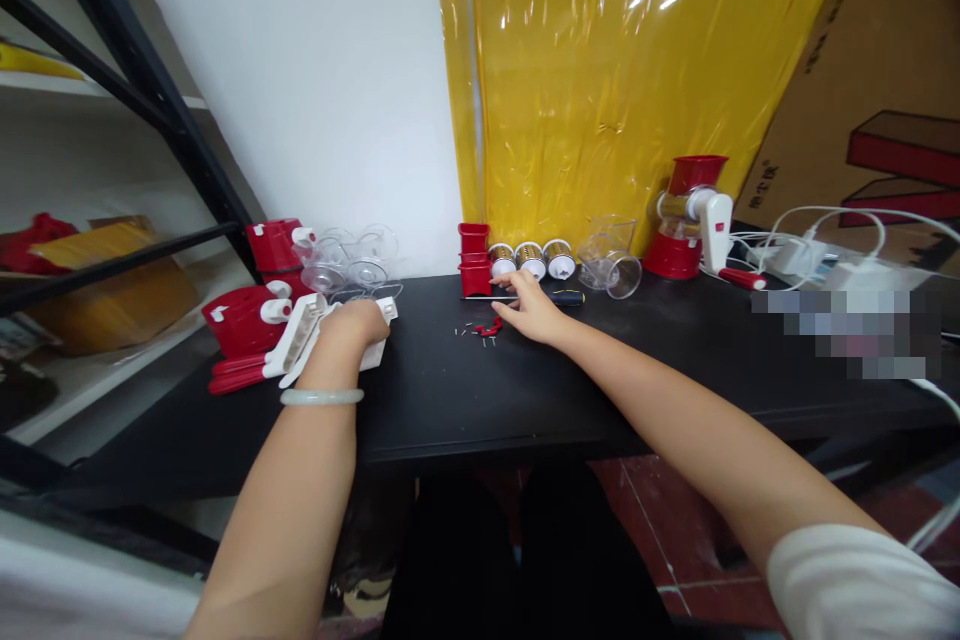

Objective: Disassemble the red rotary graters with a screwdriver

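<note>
My left hand point(358, 322) is at the left of the black table, its fingers curled down around a white plastic part point(373, 354) and mostly hidden behind the back of the hand. Right beside it lie white crank handles point(289, 345) with red grips. My right hand point(531, 310) is open at the middle, thumb and forefinger apart and nothing seen between them. Just left of its thumb are small red plastic pieces point(489, 327) and several small screws point(463, 331). A screwdriver point(568, 298) with a dark handle lies behind this hand, its shaft partly covered by the fingers.
Red grater bases point(244, 320) and clear plastic parts point(349, 260) stand at the left. Along the back are stacked red hoppers point(474, 260), metal grater drums point(559, 258) and clear cups point(622, 275). An assembled rotary grater point(679, 220) and white cables with power strips point(855, 265) are at the right.
</note>
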